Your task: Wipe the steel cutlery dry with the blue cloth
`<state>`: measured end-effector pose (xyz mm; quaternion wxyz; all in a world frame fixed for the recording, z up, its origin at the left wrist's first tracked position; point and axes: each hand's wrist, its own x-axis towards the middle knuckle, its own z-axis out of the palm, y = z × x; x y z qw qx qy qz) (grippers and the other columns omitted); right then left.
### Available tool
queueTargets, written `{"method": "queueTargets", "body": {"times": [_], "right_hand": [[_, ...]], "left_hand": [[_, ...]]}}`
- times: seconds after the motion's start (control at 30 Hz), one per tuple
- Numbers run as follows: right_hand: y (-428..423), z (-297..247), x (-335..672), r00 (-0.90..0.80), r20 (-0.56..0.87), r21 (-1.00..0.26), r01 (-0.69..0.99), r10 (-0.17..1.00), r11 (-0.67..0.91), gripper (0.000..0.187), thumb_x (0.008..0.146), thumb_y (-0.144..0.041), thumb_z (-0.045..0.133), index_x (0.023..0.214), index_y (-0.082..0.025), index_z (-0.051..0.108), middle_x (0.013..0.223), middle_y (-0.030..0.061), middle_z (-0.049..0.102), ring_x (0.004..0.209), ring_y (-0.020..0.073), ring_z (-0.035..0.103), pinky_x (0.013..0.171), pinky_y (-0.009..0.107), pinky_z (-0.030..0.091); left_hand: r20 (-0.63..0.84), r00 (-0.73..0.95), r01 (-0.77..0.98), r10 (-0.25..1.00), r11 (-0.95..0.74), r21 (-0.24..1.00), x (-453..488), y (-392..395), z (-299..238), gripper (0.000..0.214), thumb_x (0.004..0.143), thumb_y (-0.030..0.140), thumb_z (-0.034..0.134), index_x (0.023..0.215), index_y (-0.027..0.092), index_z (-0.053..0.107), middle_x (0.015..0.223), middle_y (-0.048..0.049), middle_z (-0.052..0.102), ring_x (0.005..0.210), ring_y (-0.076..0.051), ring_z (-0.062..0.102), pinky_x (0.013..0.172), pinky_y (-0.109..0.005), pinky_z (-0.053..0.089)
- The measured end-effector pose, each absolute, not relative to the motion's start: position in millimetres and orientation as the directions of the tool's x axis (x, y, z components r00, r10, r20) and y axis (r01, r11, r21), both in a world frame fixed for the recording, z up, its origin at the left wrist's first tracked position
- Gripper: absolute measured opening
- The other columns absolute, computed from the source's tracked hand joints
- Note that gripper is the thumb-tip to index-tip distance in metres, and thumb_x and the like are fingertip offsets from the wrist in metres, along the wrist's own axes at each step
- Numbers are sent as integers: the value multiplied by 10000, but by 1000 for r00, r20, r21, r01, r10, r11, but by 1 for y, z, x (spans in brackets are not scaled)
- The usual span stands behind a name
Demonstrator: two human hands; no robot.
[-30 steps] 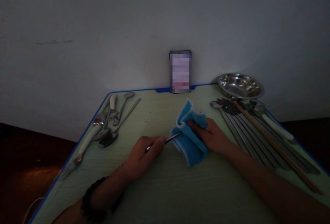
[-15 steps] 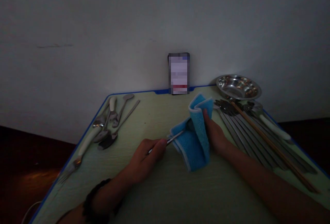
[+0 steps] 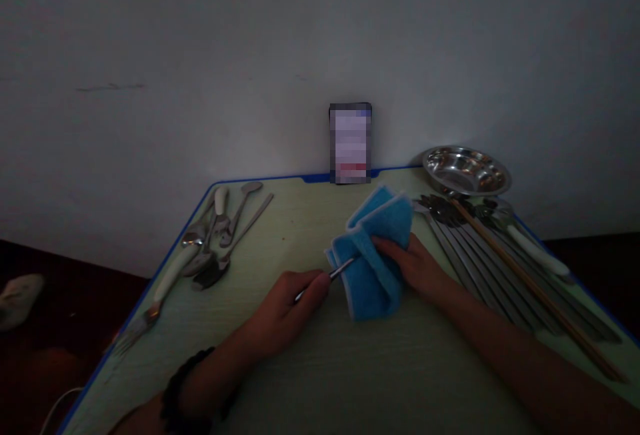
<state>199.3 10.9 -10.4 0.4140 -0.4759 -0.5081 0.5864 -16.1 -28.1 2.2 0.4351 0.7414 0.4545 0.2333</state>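
Note:
My left hand (image 3: pixel 295 308) is closed around the handle of a metal spoon (image 3: pixel 341 268), which points up and to the right. The spoon's bowl is hidden under a folded blue cloth (image 3: pixel 370 288) with a pale edge. My right hand (image 3: pixel 410 265) grips this cloth from the right, its thumb pressing a fold over the covered end of the spoon. Both hands are held over the middle of the table (image 3: pixel 300 381).
Several spoons and forks (image 3: pixel 200 261) lie along the table's left side. At the right is a row of long-handled cutlery (image 3: pixel 475 268) with wooden chopsticks (image 3: pixel 530 281). Behind it sits a shiny metal bowl (image 3: pixel 467 171). A phone (image 3: pixel 350 145) leans against the wall.
My right hand has folded the cloth over the spoon's bowl, which showed before and is now covered. My left hand keeps its grip on the handle, almost unmoved.

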Motion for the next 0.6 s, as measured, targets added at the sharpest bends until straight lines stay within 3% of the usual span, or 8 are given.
{"method": "queueTargets", "body": {"times": [0.17, 0.4, 0.6], "right_hand": [[11, -13, 197, -201, -68, -998, 4, 977, -68, 243, 751, -437, 566, 723, -202, 620, 704, -12, 639, 674, 150, 580, 712, 311, 454], [14, -17, 197, -180, -128, -935, -307, 975, -179, 196, 685, -373, 662, 834, -247, 652, 896, -13, 676, 857, 167, 608, 823, 338, 450], [17, -22, 202, -174, -169, -924, -316, 970, -217, 237, 666, -400, 669, 822, -226, 633, 834, 1, 665, 826, 170, 599, 791, 330, 453]], "left_hand": [[-54, 463, 459, 885, -187, 868, -14, -29, 5, 321, 913, 341, 322, 657, 178, 428, 573, 62, 387, 515, -81, 379, 503, -201, 309], [-259, 399, 268, 879, 158, 950, -18, -22, 5, 418, 900, 413, 238, 691, 161, 499, 522, 45, 416, 482, -98, 379, 471, -224, 298], [-198, 501, 136, 842, 149, 979, -20, -22, 2, 310, 860, 394, 336, 667, 173, 435, 558, 48, 386, 480, -87, 323, 458, -225, 263]]}}
